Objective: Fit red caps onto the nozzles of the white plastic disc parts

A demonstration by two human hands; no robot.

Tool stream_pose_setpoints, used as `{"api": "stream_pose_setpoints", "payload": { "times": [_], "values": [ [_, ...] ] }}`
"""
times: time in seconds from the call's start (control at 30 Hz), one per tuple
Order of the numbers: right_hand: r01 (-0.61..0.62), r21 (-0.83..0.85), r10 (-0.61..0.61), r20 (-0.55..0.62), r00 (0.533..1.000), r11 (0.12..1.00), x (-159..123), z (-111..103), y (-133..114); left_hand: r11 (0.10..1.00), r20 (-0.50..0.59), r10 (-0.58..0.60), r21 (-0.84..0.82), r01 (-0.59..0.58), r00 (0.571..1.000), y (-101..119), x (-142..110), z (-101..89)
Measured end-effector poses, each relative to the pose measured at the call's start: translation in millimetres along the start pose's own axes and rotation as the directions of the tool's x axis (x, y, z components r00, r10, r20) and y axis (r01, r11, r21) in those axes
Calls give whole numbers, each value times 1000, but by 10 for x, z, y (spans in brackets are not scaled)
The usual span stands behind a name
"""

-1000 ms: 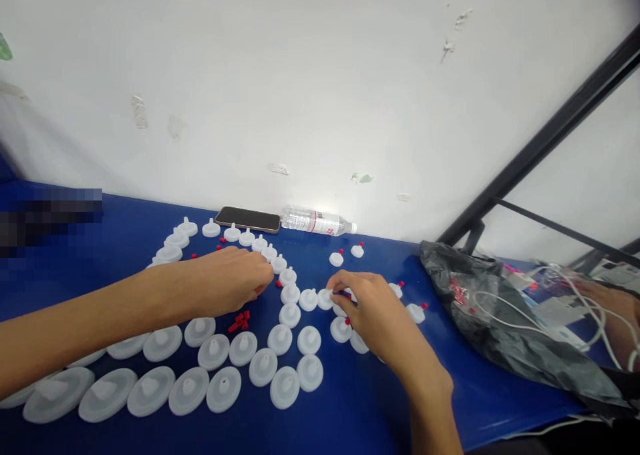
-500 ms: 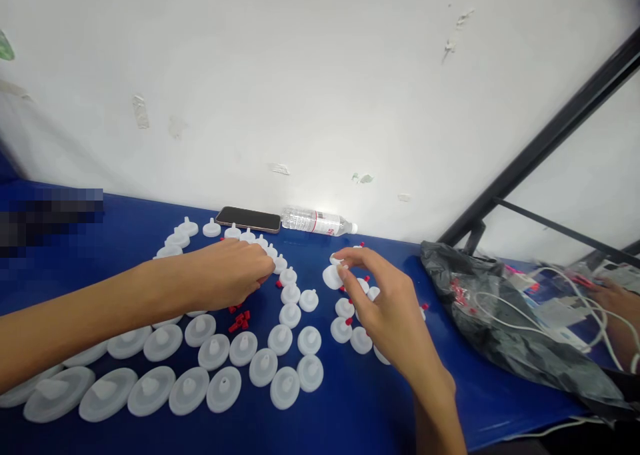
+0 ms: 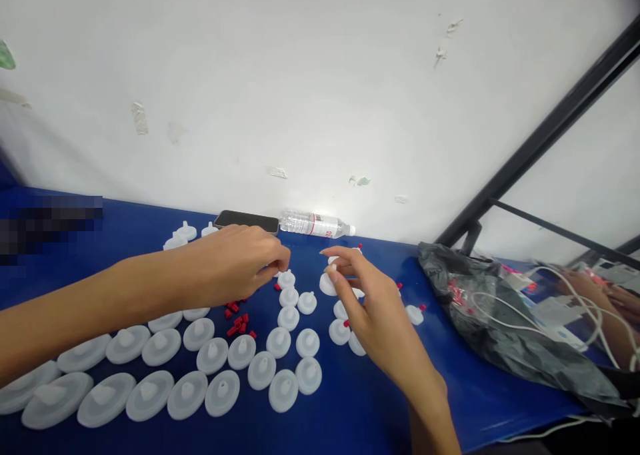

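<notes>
My right hand (image 3: 373, 302) holds a white plastic nozzle cap (image 3: 327, 284) by its stem, its disc hanging below the thumb and the index finger raised. Opposite it, my left hand (image 3: 253, 258) is closed in a pinch with the fingertips turned toward the right hand; what they grip is hidden. Under the left hand lies a small pile of red tips (image 3: 239, 324). Rows of white nozzle caps (image 3: 223, 394) stand disc down with stems up around that pile. Beside and beneath the right hand are several white caps with red tips on them (image 3: 340, 332).
A black phone (image 3: 247, 220) and a clear bottle (image 3: 315, 224) lie along the wall on the blue table (image 3: 365, 402). At the right are a dark plastic bag (image 3: 500, 328), white cables (image 3: 595, 308) and another person's hand (image 3: 595, 302).
My left hand has moved right and slightly up, closer to the right hand. My right hand has shifted slightly left, its index finger lifting off the cap.
</notes>
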State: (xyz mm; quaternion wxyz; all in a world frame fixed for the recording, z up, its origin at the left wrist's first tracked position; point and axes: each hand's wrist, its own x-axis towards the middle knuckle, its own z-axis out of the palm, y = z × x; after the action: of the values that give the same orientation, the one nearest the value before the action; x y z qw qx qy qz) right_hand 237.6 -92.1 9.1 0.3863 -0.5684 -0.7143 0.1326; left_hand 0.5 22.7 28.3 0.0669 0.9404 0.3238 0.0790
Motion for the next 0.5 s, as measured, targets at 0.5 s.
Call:
{"api": "stream_pose_setpoints", "payload": {
  "times": [0.5],
  "values": [
    [-67, -65, 69, 27, 997, 996, 1, -32, -50, 978, 453, 51, -203, 48, 890, 112, -91, 8]
  ]
}}
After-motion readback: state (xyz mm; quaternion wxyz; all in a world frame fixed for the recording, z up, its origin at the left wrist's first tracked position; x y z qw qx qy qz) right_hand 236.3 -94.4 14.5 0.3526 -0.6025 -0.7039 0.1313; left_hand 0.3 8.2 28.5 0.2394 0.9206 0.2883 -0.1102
